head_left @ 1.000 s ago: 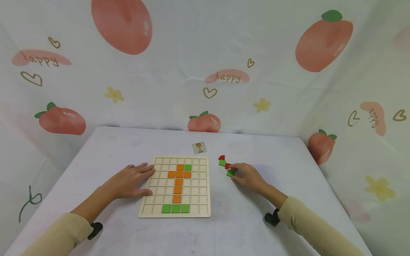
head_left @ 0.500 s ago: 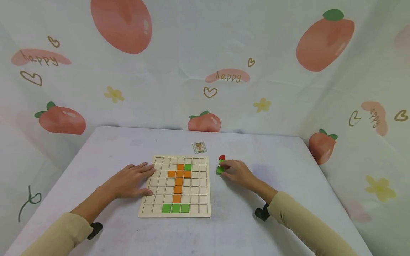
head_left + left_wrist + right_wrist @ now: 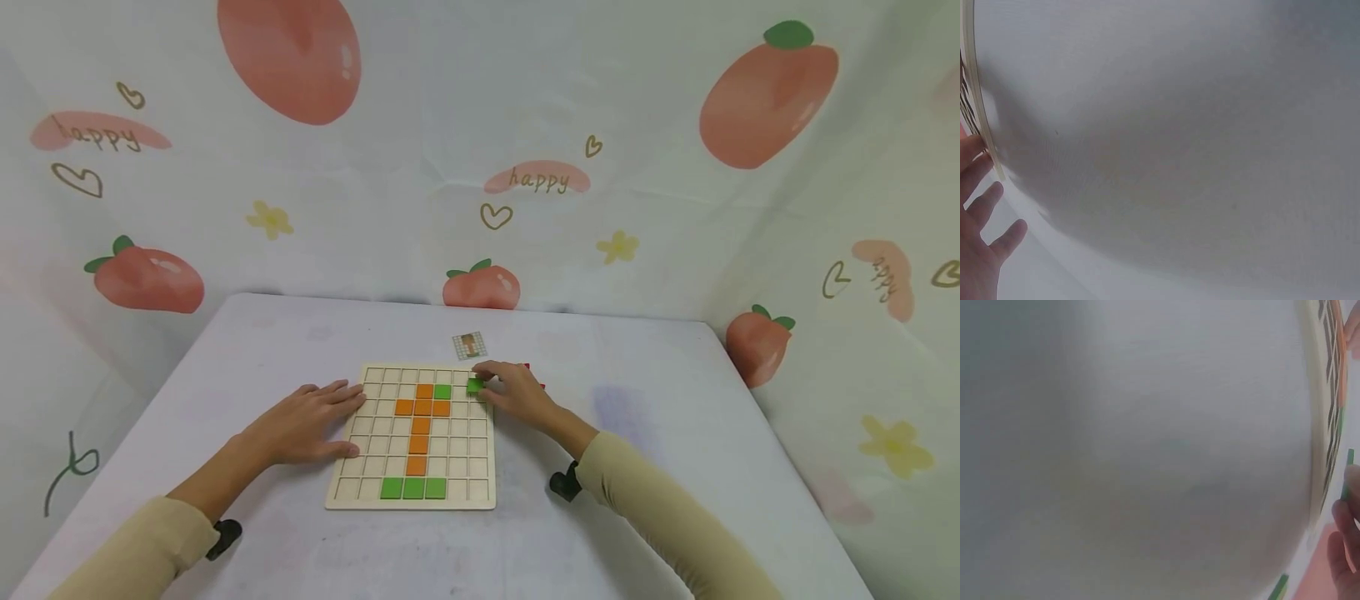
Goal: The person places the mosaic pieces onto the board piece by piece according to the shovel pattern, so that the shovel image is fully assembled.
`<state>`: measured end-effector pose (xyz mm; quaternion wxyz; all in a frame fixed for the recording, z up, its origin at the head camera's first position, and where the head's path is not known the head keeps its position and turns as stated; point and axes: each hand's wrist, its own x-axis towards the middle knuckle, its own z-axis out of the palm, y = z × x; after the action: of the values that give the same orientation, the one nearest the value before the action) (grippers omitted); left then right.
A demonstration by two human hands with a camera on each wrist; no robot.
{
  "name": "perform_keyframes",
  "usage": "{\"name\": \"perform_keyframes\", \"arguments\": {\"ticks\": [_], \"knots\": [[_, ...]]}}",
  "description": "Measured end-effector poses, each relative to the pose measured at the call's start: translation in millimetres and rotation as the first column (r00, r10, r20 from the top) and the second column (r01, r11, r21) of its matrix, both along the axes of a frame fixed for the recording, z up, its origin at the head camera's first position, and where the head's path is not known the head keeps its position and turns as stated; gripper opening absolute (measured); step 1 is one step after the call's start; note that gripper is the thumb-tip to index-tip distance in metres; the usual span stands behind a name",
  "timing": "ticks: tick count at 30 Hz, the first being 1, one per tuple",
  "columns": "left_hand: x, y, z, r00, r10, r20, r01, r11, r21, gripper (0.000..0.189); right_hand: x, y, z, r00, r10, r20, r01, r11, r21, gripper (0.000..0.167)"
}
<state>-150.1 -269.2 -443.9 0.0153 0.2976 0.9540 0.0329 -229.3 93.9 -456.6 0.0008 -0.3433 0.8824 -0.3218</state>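
Observation:
A wooden grid board (image 3: 375, 458) lies on the table with orange square tiles (image 3: 418, 443) forming a column and crossbar. Three green tiles (image 3: 413, 488) sit in its front row, and one green tile (image 3: 442, 392) sits right of the top orange one. My left hand (image 3: 307, 425) rests on the board's left edge with fingers stretched out. Over the far right corner of the board, my right hand (image 3: 521, 395) pinches a green square tile (image 3: 475, 386). In the right wrist view that tile shows edge-on between thumb and fingers.
A small picture card (image 3: 469, 345) with a grid pattern lies behind the board. Bits of red pieces (image 3: 527, 366) show behind my right hand, which hides most of them. A white cloth with printed fruit hangs behind the table.
My right hand has picked up a green tile from the loose pieces and carried it left, over the board's far right corner. My left hand has stayed on the board's edge.

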Motion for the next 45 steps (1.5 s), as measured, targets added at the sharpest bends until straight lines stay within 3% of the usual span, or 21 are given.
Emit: {"name": "perform_keyframes", "arguments": {"ticks": [10, 14, 24, 34, 45], "knots": [[0.4, -0.2, 1.7, 1.0, -0.012, -0.012, 0.012, 1.0, 0.003, 0.081, -10.1, -34, 1.0, 1.0, -0.006, 0.013, 0.006, 1.0, -0.019, 0.035], [-0.2, 2.2, 0.7, 1.0, -0.015, -0.006, 0.015, 1.0, 0.012, 0.082, -11.4, -43, 0.5, 0.999, -0.008, 0.034, 0.008, 1.0, 0.001, 0.034], [-1.7, 1.3, -0.1, 1.0, -0.006, -0.011, 0.006, 1.0, -0.003, 0.082, -16.0, -66, 0.7, 1.0, 0.015, -0.006, -0.015, 0.998, 0.063, 0.033], [-1.0, 0.8, 0.3, 1.0, -0.004, -0.011, 0.004, 1.0, -0.007, 0.081, -19.0, -75, -2.2, 1.0, -0.015, 0.017, 0.014, 0.997, 0.074, 0.029], [-1.4, -0.7, -1.8, 1.0, -0.005, -0.009, 0.005, 1.0, -0.01, 0.082, -18.7, -81, -2.3, 0.999, -0.028, -0.015, 0.029, 0.993, 0.113, 0.029]]}}
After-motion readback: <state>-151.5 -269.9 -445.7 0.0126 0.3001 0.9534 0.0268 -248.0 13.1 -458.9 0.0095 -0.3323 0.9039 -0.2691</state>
